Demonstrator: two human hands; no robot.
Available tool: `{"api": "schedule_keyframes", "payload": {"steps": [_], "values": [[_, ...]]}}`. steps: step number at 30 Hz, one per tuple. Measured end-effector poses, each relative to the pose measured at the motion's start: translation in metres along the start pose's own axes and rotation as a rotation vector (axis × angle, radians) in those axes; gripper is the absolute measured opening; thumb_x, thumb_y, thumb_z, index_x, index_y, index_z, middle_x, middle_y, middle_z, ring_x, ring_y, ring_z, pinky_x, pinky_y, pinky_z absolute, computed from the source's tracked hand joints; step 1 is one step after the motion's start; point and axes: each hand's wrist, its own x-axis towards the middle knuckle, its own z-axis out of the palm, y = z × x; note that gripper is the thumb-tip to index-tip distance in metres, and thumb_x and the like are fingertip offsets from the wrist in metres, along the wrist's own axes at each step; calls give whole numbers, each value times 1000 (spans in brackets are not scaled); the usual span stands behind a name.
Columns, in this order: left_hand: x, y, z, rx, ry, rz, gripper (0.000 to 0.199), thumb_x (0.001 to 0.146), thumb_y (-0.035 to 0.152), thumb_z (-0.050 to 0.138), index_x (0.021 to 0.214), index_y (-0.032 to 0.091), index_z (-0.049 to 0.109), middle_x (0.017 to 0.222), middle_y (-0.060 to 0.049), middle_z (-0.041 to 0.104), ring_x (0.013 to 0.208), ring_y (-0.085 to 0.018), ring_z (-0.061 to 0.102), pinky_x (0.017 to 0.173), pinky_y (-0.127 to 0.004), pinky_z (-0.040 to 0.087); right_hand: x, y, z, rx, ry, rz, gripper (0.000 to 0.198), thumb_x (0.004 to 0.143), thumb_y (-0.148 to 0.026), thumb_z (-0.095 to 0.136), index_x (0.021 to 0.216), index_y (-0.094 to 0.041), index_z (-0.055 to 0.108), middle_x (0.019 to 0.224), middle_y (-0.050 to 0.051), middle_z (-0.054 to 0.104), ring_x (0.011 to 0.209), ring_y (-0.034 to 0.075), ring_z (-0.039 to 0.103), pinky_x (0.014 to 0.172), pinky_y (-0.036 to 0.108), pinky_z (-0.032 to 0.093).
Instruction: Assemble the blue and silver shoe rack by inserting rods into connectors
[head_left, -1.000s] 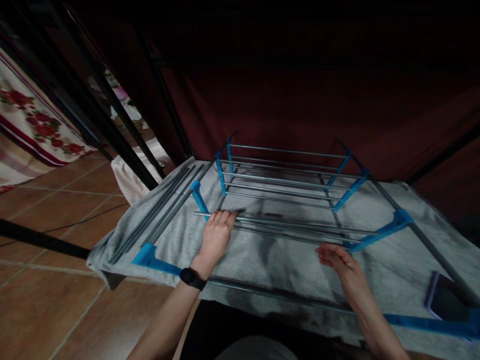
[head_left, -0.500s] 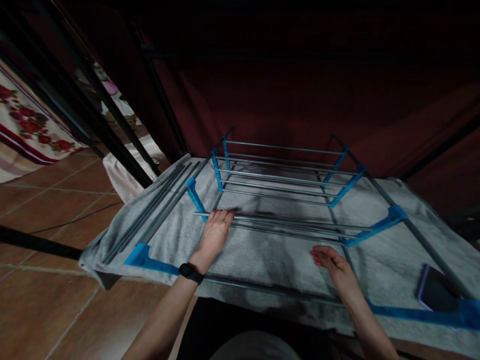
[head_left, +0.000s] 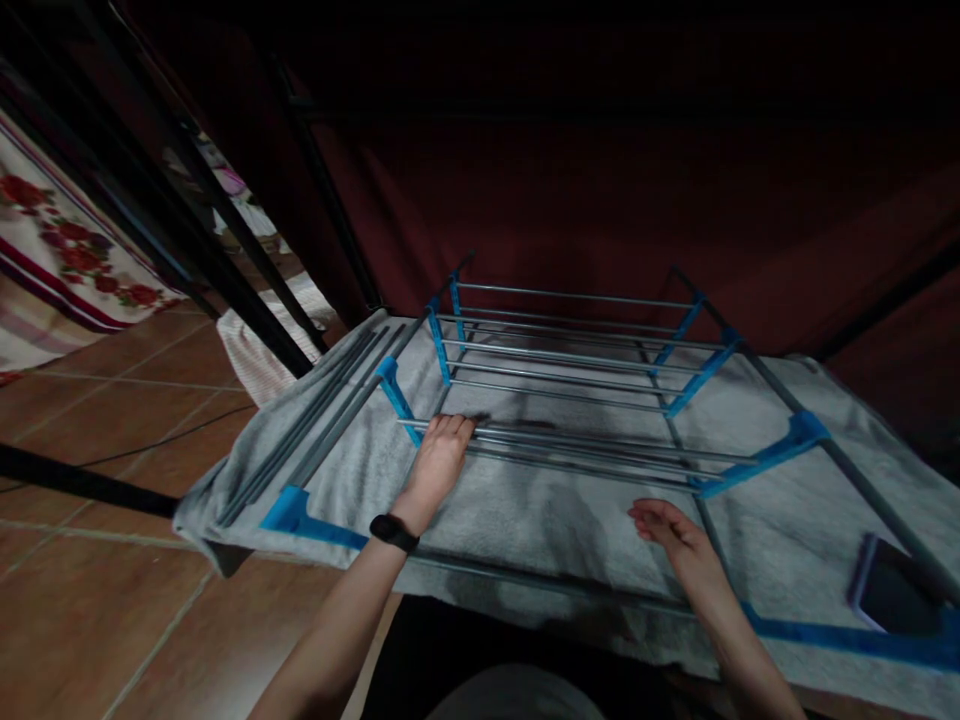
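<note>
A grey metal frame with blue plastic brackets (head_left: 757,460), like a folding drying rack, lies on a grey blanket. My left hand (head_left: 442,455), with a black band on its wrist, is closed round several thin metal rods (head_left: 585,443) near their left ends, beside the left blue bracket (head_left: 397,400). The rods run across to the right-hand bracket; their exact seating there cannot be made out. My right hand (head_left: 675,530) hovers in front of the rods' right part, its fingers loosely curved and nothing visible in them.
More grey tubes (head_left: 307,430) lie along the left side of the blanket (head_left: 510,520). A phone (head_left: 892,590) rests at the right, by the frame's tube. Black metal posts (head_left: 217,260) and a dark red cloth (head_left: 570,210) surround the surface. A cable (head_left: 165,440) crosses the tiled floor.
The whole view has shifted slightly. My left hand keeps its hold on the rods, which look a little more spread apart. My right hand stays hovering in about the same place.
</note>
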Motion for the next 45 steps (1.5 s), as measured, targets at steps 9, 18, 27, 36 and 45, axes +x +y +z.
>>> {"api": "schedule_keyframes", "payload": {"steps": [9, 18, 27, 36, 45], "values": [[10, 6, -9, 27, -19, -13, 34, 93, 4, 38, 112, 13, 65, 100, -11, 64, 95, -26, 56, 92, -42, 46, 4, 9, -4, -15, -8, 13, 47, 67, -63, 78, 90, -21, 76, 95, 11, 76, 84, 26, 69, 75, 39, 56], [9, 11, -9, 32, 12, -27, 33, 94, 6, 40, 113, 15, 64, 100, -11, 64, 97, -26, 56, 92, -41, 45, 8, -11, 5, -390, 115, -446, 29, 90, -45, 57, 105, -25, 70, 111, 9, 72, 102, 28, 66, 97, 46, 50], [10, 11, -13, 73, 39, -11, 33, 96, 8, 40, 119, 13, 63, 102, -11, 65, 97, -25, 57, 92, -42, 46, 43, -62, 66, -865, -16, -980, 42, 99, -20, 38, 137, -25, 55, 134, 9, 63, 123, 26, 58, 106, 48, 43], [11, 12, -15, 91, 81, 6, 41, 93, 4, 40, 125, 15, 63, 112, -13, 67, 109, -26, 59, 105, -45, 44, 67, -79, 107, -1289, -151, -1086, 46, 97, -11, 44, 139, -24, 56, 107, 8, 68, 97, 23, 61, 93, 37, 46], [-43, 15, -127, 139, 406, -202, 37, 97, 28, 49, 133, 20, 60, 131, -15, 62, 128, -33, 53, 110, -54, 39, 66, -88, 103, -1325, -178, -1098, 46, 97, -8, 42, 137, -25, 57, 106, 8, 67, 98, 23, 60, 90, 37, 46]]}}
